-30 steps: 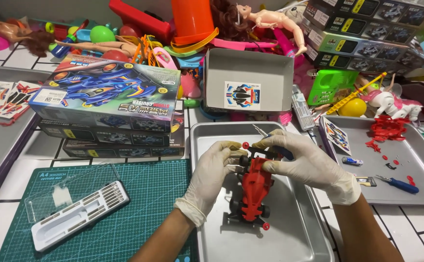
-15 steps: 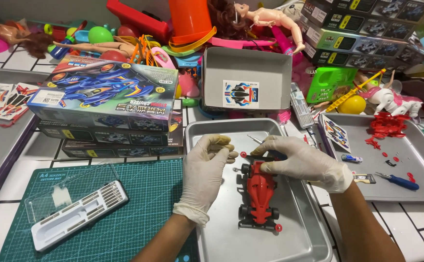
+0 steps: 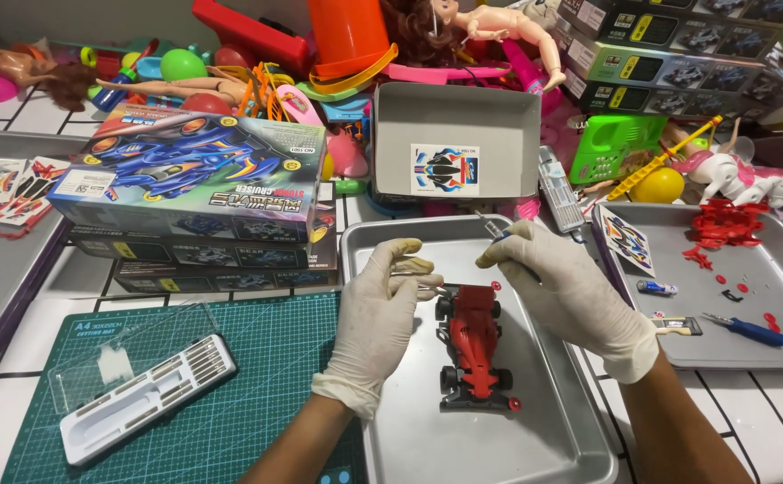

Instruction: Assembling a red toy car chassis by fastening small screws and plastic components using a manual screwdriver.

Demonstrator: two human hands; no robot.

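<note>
Head view: left hand [image 3: 375, 315] pinches a thin tool against the nose of the red toy car [image 3: 475, 350], bracing it. Right hand [image 3: 563, 291] holds a slim driver just above that pinch. Beneath both grips, the metal tray [image 3: 553, 430] carries the car.

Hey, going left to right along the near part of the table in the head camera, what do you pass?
Green cutting mat → white bit case → left hand → red toy car → right hand → blue screwdriver
</note>
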